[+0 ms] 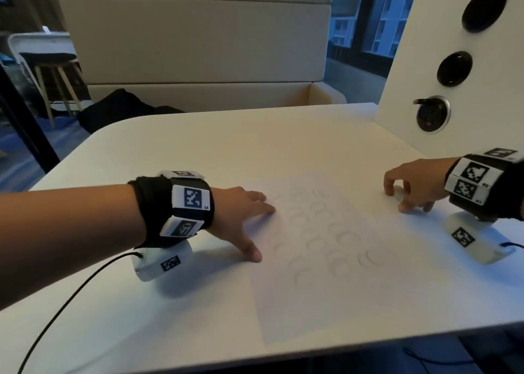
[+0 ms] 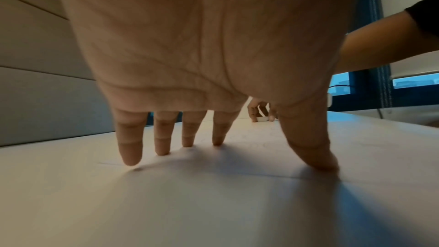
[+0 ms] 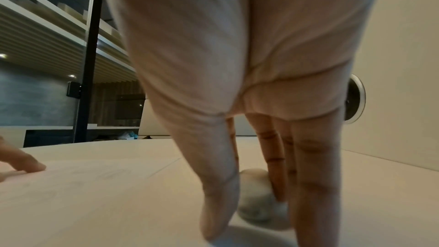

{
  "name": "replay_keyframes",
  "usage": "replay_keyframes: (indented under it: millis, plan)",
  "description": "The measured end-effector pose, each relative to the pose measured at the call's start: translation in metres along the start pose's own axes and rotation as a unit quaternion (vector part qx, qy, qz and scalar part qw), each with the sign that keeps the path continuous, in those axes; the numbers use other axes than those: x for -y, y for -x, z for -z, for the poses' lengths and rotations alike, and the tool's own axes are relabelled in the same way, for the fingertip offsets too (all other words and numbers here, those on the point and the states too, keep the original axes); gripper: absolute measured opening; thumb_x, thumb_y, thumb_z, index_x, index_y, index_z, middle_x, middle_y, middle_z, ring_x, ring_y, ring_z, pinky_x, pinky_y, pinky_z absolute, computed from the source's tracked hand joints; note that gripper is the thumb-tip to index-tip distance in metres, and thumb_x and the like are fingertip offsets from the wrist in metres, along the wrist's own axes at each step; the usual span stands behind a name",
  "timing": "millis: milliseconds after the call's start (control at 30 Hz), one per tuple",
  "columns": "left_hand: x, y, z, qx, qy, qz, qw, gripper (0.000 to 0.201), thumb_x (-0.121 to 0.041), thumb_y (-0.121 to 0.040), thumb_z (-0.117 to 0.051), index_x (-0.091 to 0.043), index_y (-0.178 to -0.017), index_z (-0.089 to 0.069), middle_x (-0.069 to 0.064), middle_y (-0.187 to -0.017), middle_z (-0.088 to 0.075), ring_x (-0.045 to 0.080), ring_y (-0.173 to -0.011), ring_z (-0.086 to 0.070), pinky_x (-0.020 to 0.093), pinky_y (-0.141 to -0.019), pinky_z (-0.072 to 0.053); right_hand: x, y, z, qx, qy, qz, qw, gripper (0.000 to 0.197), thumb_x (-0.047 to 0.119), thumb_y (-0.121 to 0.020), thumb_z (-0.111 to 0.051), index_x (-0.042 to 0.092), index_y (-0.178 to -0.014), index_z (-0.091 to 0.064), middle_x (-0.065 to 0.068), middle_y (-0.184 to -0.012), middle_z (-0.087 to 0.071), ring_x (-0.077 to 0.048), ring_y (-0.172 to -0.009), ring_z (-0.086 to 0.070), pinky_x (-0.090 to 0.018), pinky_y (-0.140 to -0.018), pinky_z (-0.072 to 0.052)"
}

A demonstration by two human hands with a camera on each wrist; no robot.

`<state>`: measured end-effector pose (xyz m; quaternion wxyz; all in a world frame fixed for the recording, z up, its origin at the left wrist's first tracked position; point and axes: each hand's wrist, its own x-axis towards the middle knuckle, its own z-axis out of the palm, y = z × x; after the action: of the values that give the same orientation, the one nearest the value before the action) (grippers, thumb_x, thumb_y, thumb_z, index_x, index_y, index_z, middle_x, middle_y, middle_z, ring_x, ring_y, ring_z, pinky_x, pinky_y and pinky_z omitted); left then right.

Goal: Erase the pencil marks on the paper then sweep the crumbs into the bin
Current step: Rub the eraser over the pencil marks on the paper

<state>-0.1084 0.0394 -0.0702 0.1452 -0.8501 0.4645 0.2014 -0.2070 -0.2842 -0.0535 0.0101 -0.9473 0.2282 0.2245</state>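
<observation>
A white sheet of paper point(image 1: 312, 294) lies on the white table point(image 1: 158, 311), covered with rows of faint pencil loops point(image 1: 340, 237). My left hand point(image 1: 262, 232) presses on the sheet's left edge with straight, spread fingers; the left wrist view shows the fingertips point(image 2: 130, 159) and thumb down on the surface. To the right of the paper, my right hand point(image 1: 398, 199) reaches down, its thumb and fingers closing round a small, worn white eraser point(image 3: 256, 191) that sits on the table. The eraser point(image 1: 402, 195) is mostly hidden under the fingers in the head view.
An upright white panel point(image 1: 425, 47) with round black sockets point(image 1: 433, 114) stands at the table's right edge. A beige bench point(image 1: 198, 47) with a black bag point(image 1: 119, 110) on it is behind the table. A black cable point(image 1: 71, 302) trails from my left wrist.
</observation>
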Motion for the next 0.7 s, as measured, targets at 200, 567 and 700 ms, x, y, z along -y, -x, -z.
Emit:
replay_keyframes:
  millis: [200,567,700]
  plan:
    - [-0.017,0.011,0.003,-0.005,0.026,-0.034,0.999,0.090,-0.061,-0.081,-0.063,-0.033,-0.154,-0.018,-0.009,-0.161,-0.011,0.015,-0.146,-0.017,0.037,-0.117,-0.022,0.013,0.022,0.009,-0.043,-0.020,0.036,0.998,0.018,0.032,-0.082,-0.073,0.022,-0.090,-0.060,0.000,-0.074,-0.068,-0.010,-0.056,-0.067,-0.021,-0.058,-0.053]
    - [0.034,-0.034,0.021,-0.021,0.016,-0.025,0.999,0.119,-0.066,-0.074,-0.067,-0.023,-0.155,0.010,-0.008,-0.163,0.012,0.014,-0.150,0.005,0.029,-0.117,0.002,0.111,0.031,0.043,-0.112,-0.138,0.204,0.963,0.015,0.030,-0.093,-0.056,0.022,-0.104,-0.063,0.005,-0.078,-0.072,-0.007,-0.060,-0.069,-0.019,-0.061,-0.049]
    - [0.037,-0.048,0.014,0.013,-0.009,-0.043,0.999,0.124,-0.071,-0.071,-0.064,-0.022,-0.153,0.015,-0.005,-0.162,0.017,0.021,-0.149,0.012,0.038,-0.119,0.002,0.145,0.018,0.037,-0.106,-0.130,0.240,0.956,0.017,0.029,-0.090,-0.061,0.022,-0.103,-0.069,0.006,-0.077,-0.073,-0.007,-0.063,-0.068,-0.019,-0.064,-0.053]
